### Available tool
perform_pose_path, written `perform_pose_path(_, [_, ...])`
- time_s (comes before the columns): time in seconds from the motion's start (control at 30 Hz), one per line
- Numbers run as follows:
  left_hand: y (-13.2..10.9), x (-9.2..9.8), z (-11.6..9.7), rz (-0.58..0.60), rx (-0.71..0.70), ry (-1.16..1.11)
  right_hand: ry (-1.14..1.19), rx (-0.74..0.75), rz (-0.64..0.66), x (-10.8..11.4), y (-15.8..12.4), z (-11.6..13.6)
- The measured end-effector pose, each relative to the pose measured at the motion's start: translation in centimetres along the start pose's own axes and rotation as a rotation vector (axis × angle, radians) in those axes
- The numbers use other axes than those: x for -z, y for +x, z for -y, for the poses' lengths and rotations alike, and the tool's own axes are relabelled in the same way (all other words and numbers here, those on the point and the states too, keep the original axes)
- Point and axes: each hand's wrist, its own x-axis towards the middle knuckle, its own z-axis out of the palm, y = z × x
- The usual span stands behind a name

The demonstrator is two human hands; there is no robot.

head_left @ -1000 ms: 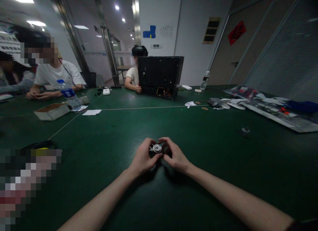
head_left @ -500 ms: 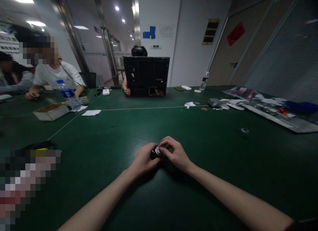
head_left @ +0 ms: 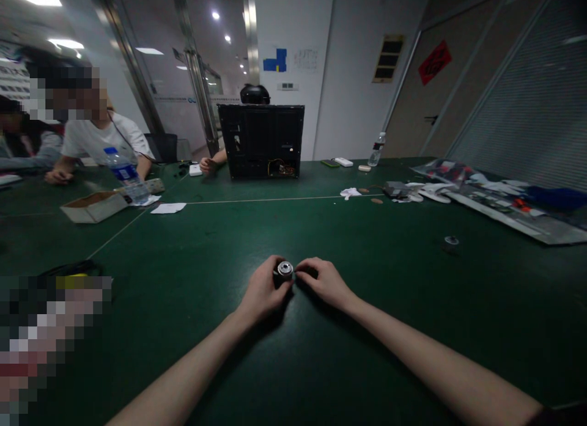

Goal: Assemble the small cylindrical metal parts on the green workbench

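Note:
A small round metal part (head_left: 285,268) with a silvery ringed top and a dark hole in its middle is held upright just over or on the green table. My left hand (head_left: 263,291) wraps its thumb and fingers around the side of it. Just right of the part, my right hand (head_left: 328,282) has its thumb and fingertips pinched together, close to the rim. Whatever sits in that pinch, if anything, is too small to make out. Farther right on the table lies a small round shiny piece (head_left: 452,240).
A person behind a black panel (head_left: 261,142) steadies it at the far edge. Another person (head_left: 107,135) sits at left, near a bottle (head_left: 126,175) and an open box (head_left: 94,207). Bags and loose parts cover a board (head_left: 518,215) at right; a blurred item lies near left.
My right fingers have come off the metal part's top and moved slightly right; its face now shows. The black panel has shifted left, and the hand beside it has moved left too.

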Motion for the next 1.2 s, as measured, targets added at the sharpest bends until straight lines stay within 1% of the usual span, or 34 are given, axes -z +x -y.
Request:
perform_pose_path(0.1, [0.0, 0.0, 0.0, -0.004, -0.013, 0.009, -0.145, 0.030, 0.038, 0.0, -0.1, -0.1])
perform_pose_path(0.2, [0.0, 0.0, -0.1, -0.002, -0.021, 0.013, -0.211, 0.035, 0.039, -0.1, -0.1, -0.1])
perform_pose_path(0.47, [-0.2, 0.5, -0.5, 0.028, 0.002, -0.023, -0.203, 0.054, 0.033, 0.1, -0.2, 0.3])
perform_pose_path(0.63, [-0.2, 1.0, -0.4, 0.053, -0.005, -0.083, -0.146, 0.088, 0.035, 0.1, -0.4, 0.5])
perform_pose_path(0.77, [-0.2, 0.7, -0.4, 0.077, 0.024, -0.010, -0.125, 0.133, 0.054, -0.2, -0.3, 0.5])
perform_pose_path(0.93, [-0.4, 0.2, -0.6, 0.062, 0.062, 0.058, -0.160, 0.144, 0.078, -1.3, 0.2, 0.7])
perform_pose_path(1.0, [-0.5, 0.1, -0.6, 0.066, 0.051, 0.059, -0.136, 0.137, 0.057, -1.6, 0.3, 0.9])
perform_pose_path(1.07, [-0.5, 0.1, -0.5, 0.073, 0.035, 0.058, -0.075, 0.127, -0.002, -1.4, 0.5, 0.9])
perform_pose_path(1.13, [-0.5, 0.1, -0.5, 0.074, 0.026, 0.051, 0.006, 0.105, -0.092, -0.5, 0.8, 0.6])
perform_pose_path(1.2, [-0.5, 0.1, -0.5, 0.071, 0.031, 0.045, 0.064, 0.068, -0.204, 1.5, 1.3, -0.4])
